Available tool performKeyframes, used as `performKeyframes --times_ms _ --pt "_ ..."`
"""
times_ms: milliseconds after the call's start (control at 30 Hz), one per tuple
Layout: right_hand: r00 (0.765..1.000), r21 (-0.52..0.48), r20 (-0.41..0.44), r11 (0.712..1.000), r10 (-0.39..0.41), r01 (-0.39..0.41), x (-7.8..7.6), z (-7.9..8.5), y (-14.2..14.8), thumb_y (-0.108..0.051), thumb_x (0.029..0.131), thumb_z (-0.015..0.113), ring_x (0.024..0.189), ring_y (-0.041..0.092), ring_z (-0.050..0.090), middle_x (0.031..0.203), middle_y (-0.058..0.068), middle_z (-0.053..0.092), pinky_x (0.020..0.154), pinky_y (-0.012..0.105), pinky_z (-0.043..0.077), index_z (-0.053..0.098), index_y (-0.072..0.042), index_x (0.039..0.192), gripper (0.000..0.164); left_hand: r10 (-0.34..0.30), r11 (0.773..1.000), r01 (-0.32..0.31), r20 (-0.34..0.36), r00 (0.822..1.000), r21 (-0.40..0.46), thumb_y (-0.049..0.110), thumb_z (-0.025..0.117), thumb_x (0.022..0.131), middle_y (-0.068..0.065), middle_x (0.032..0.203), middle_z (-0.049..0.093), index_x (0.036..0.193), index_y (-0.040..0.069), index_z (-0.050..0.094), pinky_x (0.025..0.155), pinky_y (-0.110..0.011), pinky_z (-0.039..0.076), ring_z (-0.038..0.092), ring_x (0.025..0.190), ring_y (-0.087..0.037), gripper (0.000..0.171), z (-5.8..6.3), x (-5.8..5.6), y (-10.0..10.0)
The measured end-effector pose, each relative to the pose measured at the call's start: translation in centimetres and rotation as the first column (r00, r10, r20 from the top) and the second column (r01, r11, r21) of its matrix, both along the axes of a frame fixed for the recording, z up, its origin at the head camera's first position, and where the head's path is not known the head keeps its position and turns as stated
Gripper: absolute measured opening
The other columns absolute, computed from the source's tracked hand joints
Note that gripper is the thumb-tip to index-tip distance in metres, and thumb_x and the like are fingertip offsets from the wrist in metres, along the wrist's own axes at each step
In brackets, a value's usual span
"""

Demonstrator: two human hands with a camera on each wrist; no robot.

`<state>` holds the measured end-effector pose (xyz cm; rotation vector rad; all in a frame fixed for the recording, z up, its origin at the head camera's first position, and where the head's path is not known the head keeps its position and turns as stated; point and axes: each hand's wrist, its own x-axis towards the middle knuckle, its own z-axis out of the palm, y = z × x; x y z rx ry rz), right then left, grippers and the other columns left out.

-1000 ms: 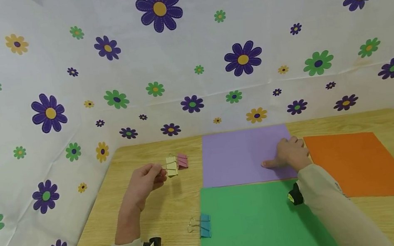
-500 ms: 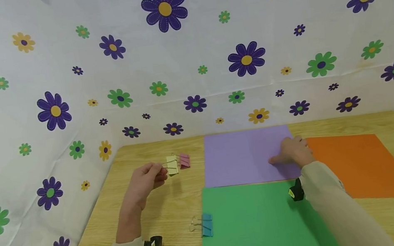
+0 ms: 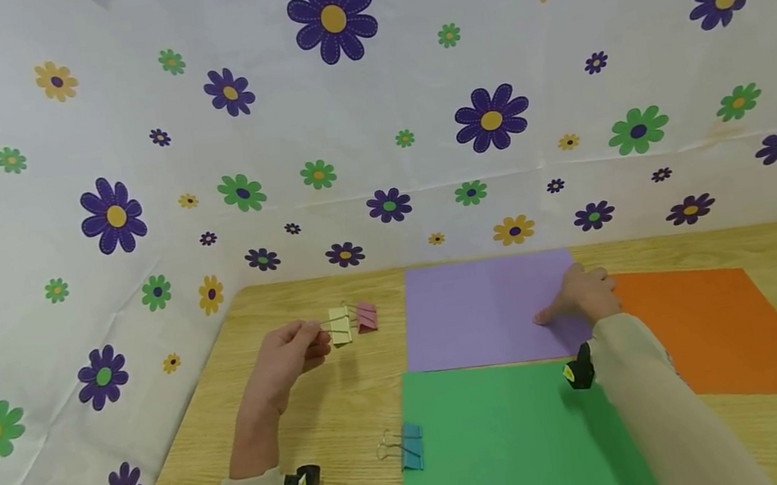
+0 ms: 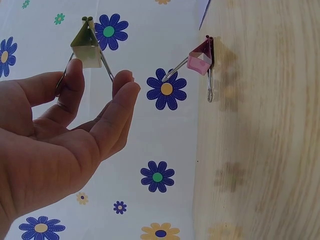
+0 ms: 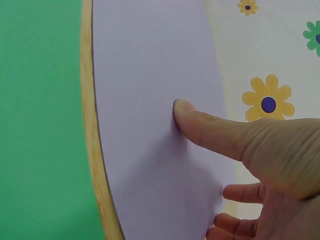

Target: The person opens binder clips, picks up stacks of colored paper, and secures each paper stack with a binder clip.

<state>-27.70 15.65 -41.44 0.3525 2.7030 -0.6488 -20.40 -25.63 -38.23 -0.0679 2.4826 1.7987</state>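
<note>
My left hand pinches the wire handles of a pale yellow binder clip, thumb on one handle and fingers on the other in the left wrist view. The clip is raised above the table, its body pointing away from the hand. My right hand lies at the right side of a purple paper sheet. Its thumb rests on the sheet, apart from the fingers, whose tips are at the sheet's edge in the right wrist view. A pink binder clip stands just beyond the yellow one.
A green sheet lies in front of the purple one, a narrow strip of table between them. A blue binder clip sits at its left edge. An orange sheet lies at the right. Flowered cloth stands behind the wooden table.
My right hand has slid slightly right along the purple sheet, its thumb nearer the right edge. The left hand keeps hold of the yellow binder clip. The head view has shifted a little.
</note>
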Motion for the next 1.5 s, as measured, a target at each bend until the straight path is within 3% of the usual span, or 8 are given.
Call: performKeyframes --times_ms 367,633,900,1100,1267,1500 --pt "1.000 -0.019 -0.010 1.000 -0.002 0.001 -0.1 -0.1 0.8 -0.041 0.073 0.086 0.110 0.053 0.042 0.120 0.044 0.041 0.094 0.056 0.045 0.025 0.023 0.134 0.107 0.014 1.000 -0.014 0.010 1.000 0.009 0.024 0.044 0.107 -0.009 0.101 0.065 0.116 -0.009 0.059 0.086 -0.027 0.056 0.063 0.092 -0.015 0.037 0.3 -0.2 0.4" --pt "1.000 -0.119 0.004 0.993 -0.002 0.003 0.4 0.1 1.2 -0.036 0.074 0.086 0.116 0.054 0.042 0.128 0.044 0.040 0.099 0.060 0.042 0.020 0.024 0.138 0.109 0.014 1.000 -0.015 0.010 1.000 0.011 0.023 0.045 0.107 -0.010 0.100 0.065 0.113 -0.008 0.060 0.086 -0.028 0.056 0.064 0.092 -0.016 0.035 0.4 -0.2 0.5" --pt "1.000 -0.126 -0.006 0.992 0.018 -0.018 0.4 0.3 1.2 -0.034 0.076 0.085 0.124 0.056 0.038 0.136 0.050 0.030 0.107 0.062 0.037 0.007 0.026 0.141 0.118 0.022 1.000 -0.022 0.009 1.000 0.014 0.023 0.045 0.107 -0.008 0.100 0.065 0.113 -0.008 0.060 0.087 -0.030 0.056 0.063 0.091 -0.015 0.035 0.6 -0.1 0.4" --pt "0.999 -0.153 -0.038 0.988 0.022 -0.028 -0.1 -0.3 1.6 -0.033 0.074 0.087 0.122 0.053 0.040 0.136 0.048 0.031 0.109 0.060 0.036 0.011 0.026 0.139 0.116 0.020 1.000 -0.020 0.015 1.000 0.014 0.023 0.044 0.107 -0.010 0.101 0.065 0.115 -0.009 0.060 0.087 -0.029 0.056 0.063 0.092 -0.015 0.036 0.7 -0.1 0.3" --pt "0.998 -0.277 -0.065 0.961 -0.007 -0.011 -0.9 -1.2 2.6 -0.024 0.077 0.083 0.118 0.045 0.040 0.139 0.042 0.030 0.111 0.055 0.035 0.011 0.024 0.141 0.108 0.020 1.000 -0.020 0.008 1.000 0.011 0.023 0.044 0.108 -0.007 0.100 0.064 0.117 -0.009 0.059 0.087 -0.028 0.056 0.063 0.092 -0.015 0.037 0.8 -0.1 0.0" --pt "0.997 -0.419 -0.008 0.906 -0.079 0.068 -1.2 -1.2 3.3 -0.008 0.081 0.063 0.112 0.042 0.041 0.131 0.036 0.034 0.107 0.051 0.037 0.017 0.025 0.139 0.081 0.009 1.000 -0.009 0.004 1.000 0.000 0.024 0.043 0.108 -0.010 0.103 0.064 0.117 -0.009 0.059 0.088 -0.030 0.056 0.063 0.092 -0.015 0.038 0.6 0.0 -0.2"
